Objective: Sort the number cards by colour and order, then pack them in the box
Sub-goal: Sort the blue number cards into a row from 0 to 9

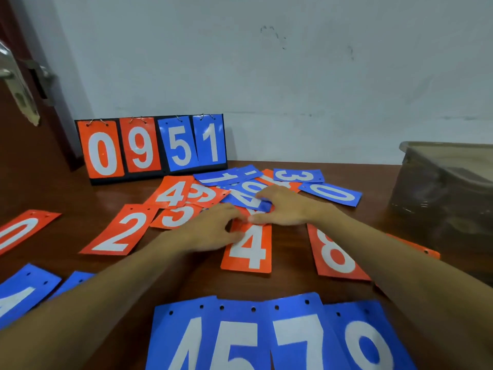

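Few cards were sorted: blue row [240, 343] at six o'clock. Left hand [210, 228] pinched orange 4 [249, 253] at centre of tabletop [80, 193]; right hand [282, 206] laid flat fingers [266, 194] on mixed pile [240, 180]; box [440, 188] waited at three o'clock.

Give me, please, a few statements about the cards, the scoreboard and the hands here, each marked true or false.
1. The scoreboard at the back reads 0, 9, 5, 1. True.
2. The blue cards nearest the camera show 1, 2, 3, 6. False: they show 4, 5, 7, 9.
3. The left hand and right hand meet at the top edge of the orange 4 card. True.
4. The clear plastic box stands at the left side of the table. False: it stands at the right.
5. The orange 2 card lies face up, left of the left hand. True.
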`<state>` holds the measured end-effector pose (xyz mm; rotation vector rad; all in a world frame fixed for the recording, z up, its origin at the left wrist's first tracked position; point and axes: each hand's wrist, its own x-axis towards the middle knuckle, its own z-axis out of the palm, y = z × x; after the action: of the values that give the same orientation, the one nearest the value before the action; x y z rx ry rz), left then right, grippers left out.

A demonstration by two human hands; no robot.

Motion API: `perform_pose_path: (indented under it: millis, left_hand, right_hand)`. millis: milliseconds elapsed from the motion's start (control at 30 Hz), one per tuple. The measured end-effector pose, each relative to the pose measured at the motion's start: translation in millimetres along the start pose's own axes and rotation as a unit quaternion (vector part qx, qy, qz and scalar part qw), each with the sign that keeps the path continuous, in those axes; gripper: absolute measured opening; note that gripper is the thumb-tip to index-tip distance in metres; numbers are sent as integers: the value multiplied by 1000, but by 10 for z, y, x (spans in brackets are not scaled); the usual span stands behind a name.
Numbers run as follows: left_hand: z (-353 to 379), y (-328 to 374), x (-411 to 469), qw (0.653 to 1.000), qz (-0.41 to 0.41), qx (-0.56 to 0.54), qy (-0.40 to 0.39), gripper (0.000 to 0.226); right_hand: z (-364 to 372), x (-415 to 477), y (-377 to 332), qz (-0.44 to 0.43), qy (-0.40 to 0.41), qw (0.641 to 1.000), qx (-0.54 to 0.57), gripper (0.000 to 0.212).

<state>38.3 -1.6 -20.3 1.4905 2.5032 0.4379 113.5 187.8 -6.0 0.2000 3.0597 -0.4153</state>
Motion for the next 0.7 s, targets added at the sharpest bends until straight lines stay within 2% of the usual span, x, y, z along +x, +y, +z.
perform_pose_path:
  millis: [100,233,400,500,567,700]
  left_hand:
    - [14,-77,11,1000,18,4,15,39]
    - [10,-104,48,1000,16,19,3,43]
    - [28,-141,59,1000,8,7,9,43]
    - [41,-145,45,1000,6,0,11,43]
    - [37,-138,48,1000,4,-1,12,42]
    - [15,-97,66,1000,-3,7,9,41]
  right_hand:
    - [-5,106,35,-9,-28,998,-53,75]
    - [-17,156,68,-35,-18,992,-119,53]
    - [-15,179,2,-51,-34,978,-198,45]
    - [-1,210,-24,-67,-6,963,-261,35]
    - [6,213,-13,-65,16,958,-279,35]
    - [2,179,91,-38,62,964,-258,37]
